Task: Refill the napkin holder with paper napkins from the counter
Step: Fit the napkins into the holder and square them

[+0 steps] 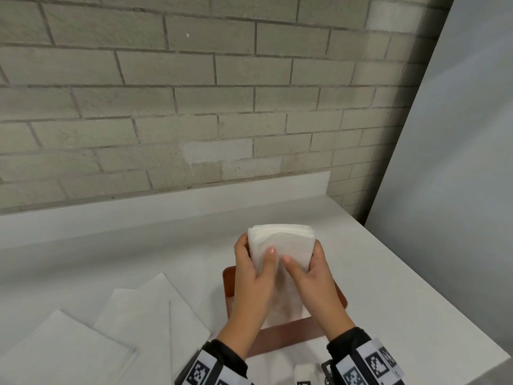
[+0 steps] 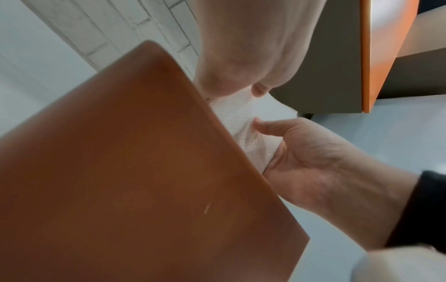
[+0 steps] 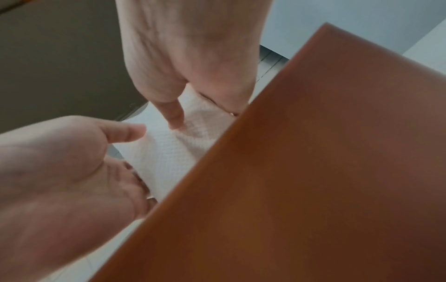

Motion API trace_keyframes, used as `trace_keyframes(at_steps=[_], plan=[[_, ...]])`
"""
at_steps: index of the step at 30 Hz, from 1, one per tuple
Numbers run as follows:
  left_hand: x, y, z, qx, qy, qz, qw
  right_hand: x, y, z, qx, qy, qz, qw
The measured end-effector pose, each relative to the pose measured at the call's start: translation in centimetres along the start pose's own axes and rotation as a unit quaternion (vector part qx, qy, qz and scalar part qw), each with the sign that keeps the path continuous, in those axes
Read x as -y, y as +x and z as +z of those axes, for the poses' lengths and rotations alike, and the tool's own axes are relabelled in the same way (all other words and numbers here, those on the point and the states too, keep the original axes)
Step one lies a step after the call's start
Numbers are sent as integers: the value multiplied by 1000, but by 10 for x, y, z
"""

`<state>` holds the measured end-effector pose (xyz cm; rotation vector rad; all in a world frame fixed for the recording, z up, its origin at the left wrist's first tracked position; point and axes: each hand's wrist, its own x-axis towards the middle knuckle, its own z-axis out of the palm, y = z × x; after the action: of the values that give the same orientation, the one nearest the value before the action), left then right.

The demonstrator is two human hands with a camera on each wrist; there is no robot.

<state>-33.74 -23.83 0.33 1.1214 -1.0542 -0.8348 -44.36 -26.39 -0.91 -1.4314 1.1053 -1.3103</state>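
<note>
Head view: both hands clasp a stack of white paper napkins (image 1: 280, 250) standing on edge in a brown napkin holder (image 1: 228, 284), which sits on the white counter (image 1: 388, 273) near its right end, before a grey brick wall (image 1: 194, 93). Left hand (image 1: 251, 276) reaches forward from a dark sleeve, thumb pressed on the stack's near face and the other fingers wrapped round its left edge. Right hand (image 1: 312, 276) mirrors this pose, thumb on the near face beside the left thumb, fingers curled round the right edge. The top of the stack rises above the holder. Left wrist view: the holder's brown side panel (image 2: 144, 171) fills the foreground; beyond it the right hand (image 2: 309, 162) grips the embossed napkins (image 2: 241, 124). Right wrist view: the left hand (image 3: 60, 162) and the right thumb (image 3: 176, 114) press the napkins (image 3: 164, 152) beside the holder panel (image 3: 313, 171). Loose folded napkins (image 1: 125, 323) lie spread flat on the counter to the left of the holder
</note>
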Motion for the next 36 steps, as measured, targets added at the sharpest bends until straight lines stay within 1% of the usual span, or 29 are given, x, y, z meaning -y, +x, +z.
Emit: trace_keyframes(at_steps=[2, 4, 6, 10, 12, 14, 16, 19, 20, 23, 25, 27, 31, 34, 36], plan=[[-2, 0, 0, 13, 15, 3, 1000, 2, -1, 1, 5, 0, -6, 1000], [-3, 1, -2, -4, 19, 19, 1000, 5, -1, 1, 1, -3, -19, 1000], [-8, 0, -4, -18, 0, 35, 999, 10, -1, 0, -11, 13, -38, 999], [-15, -3, -1, -18, -38, 57, 997, 20, -1, -4, -12, 44, -58, 997], [-9, -3, -1, 10, -24, 31, 999, 17, 0, -6, 2, 33, -43, 999], [1, -4, -1, 52, 3, -17, 998, 7, -1, -5, 17, 20, -10, 1000], [6, -6, -2, 65, 25, -43, 997, -4, -3, -4, 12, 9, 5, 1000], [3, -2, -9, 33, 0, -28, 999, -12, -1, -5, 3, 40, -2, 999], [0, -1, -11, 34, -5, -28, 999, -12, -1, -6, 4, 48, -2, 999], [-8, 0, -10, 70, 7, -27, 997, -7, -1, -4, 26, 30, -4, 999], [-10, 1, -10, 52, 9, -14, 999, -4, 0, -2, 23, 21, -7, 999], [-14, 4, -10, 38, -7, -6, 999, -4, 2, -2, 14, 38, -10, 999], [-17, 4, -9, 46, 7, -14, 999, -1, 4, -3, 19, 34, -8, 999], [-17, 3, -9, 70, 27, -36, 997, 3, 5, -3, 26, 24, -9, 999], [-14, 4, -9, 67, 35, -43, 996, 4, 5, -4, 27, 20, -12, 999]])
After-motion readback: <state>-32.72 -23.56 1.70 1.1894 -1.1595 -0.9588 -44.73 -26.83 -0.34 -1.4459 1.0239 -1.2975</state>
